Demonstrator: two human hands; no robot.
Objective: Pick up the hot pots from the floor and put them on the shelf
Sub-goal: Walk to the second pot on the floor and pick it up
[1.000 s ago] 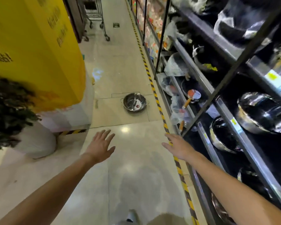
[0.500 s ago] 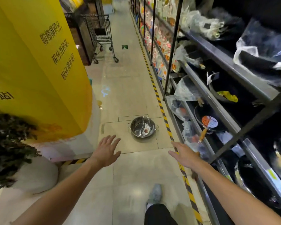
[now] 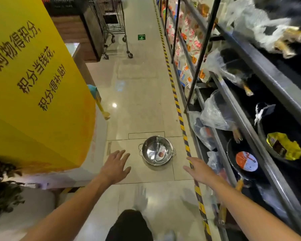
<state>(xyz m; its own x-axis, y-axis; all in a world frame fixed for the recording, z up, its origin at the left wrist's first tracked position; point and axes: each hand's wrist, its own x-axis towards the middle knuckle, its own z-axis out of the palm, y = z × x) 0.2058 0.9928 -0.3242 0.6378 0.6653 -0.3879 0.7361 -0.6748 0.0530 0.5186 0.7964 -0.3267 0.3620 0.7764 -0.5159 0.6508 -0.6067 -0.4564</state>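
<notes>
Yellow pillar reads 积分当钱花; hot pot label illegible.

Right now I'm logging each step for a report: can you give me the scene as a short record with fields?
place: shop aisle, tiled floor
pot: steel, two handles, divided inside, upright on the floor
left hand: open, empty, short of the pot
right hand: open, empty, short of the pot
shelf: on the right, holds pans, some bagged
other: shopping cart farther down the aisle
</notes>
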